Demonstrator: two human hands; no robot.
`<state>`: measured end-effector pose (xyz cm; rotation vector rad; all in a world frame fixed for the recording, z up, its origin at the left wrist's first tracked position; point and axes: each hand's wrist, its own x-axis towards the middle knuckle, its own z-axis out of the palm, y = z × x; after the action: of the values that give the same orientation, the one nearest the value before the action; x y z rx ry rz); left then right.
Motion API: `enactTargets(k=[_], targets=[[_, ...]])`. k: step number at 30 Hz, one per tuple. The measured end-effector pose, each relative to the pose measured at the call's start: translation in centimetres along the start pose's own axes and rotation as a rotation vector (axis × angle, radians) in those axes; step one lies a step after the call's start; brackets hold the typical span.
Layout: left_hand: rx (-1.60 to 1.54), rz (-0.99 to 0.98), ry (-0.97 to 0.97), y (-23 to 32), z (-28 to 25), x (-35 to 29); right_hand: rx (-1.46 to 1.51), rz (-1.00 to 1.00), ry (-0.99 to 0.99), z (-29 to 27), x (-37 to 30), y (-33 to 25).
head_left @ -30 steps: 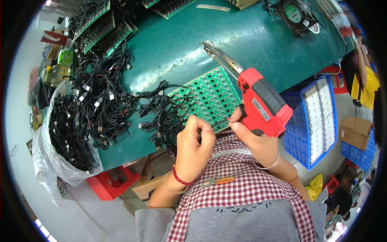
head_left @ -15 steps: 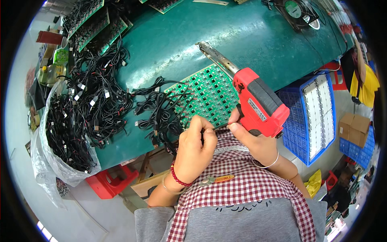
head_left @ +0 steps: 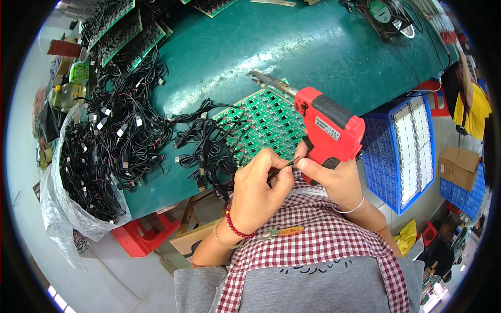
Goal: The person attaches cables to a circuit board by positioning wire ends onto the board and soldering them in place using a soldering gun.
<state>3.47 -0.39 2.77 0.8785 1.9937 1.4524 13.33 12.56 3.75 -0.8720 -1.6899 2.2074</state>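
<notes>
My left hand [head_left: 258, 195] is closed in a pinch on a thin black cable [head_left: 288, 165] in front of my apron. My right hand [head_left: 338, 183] is wrapped round a red and black soldering gun [head_left: 331, 125], and its thumb and forefinger touch the cable's end close to my left fingertips. The gun's metal nose points up and left over a green circuit board panel [head_left: 261, 122] lying on the bench. Several black cables [head_left: 206, 141] lie against the panel's left side, some with their ends on it. My right palm hides the gun's handle.
A big heap of black USB cables [head_left: 115, 135] spills from a clear plastic bag [head_left: 57, 201] on the left. More board panels [head_left: 122, 44] stand at the back left of the green bench [head_left: 219, 57]. A fan [head_left: 380, 15] is at the far right, with a blue crate [head_left: 383, 156] beside the bench.
My left hand has moved right and met the right fingers at the cable. The soldering gun has shifted slightly left, with its nose tip lower over the panel.
</notes>
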Motion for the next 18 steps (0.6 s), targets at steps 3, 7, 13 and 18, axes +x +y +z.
enactTargets(k=[3,7,13,18], targets=[[0.021,0.036,-0.019,0.1,-0.1,0.0,0.024,0.008,-0.009,0.1,0.0,0.1],[0.072,0.123,0.005,0.1,-0.1,0.5,0.062,0.079,-0.005,0.0,0.2,-0.2],[0.274,0.184,0.093,0.3,0.3,0.2,-0.072,0.043,-0.025,-0.2,0.4,0.0],[0.27,0.214,0.098,0.0,0.3,0.5,-0.262,-0.019,-0.019,-0.3,0.1,1.2]])
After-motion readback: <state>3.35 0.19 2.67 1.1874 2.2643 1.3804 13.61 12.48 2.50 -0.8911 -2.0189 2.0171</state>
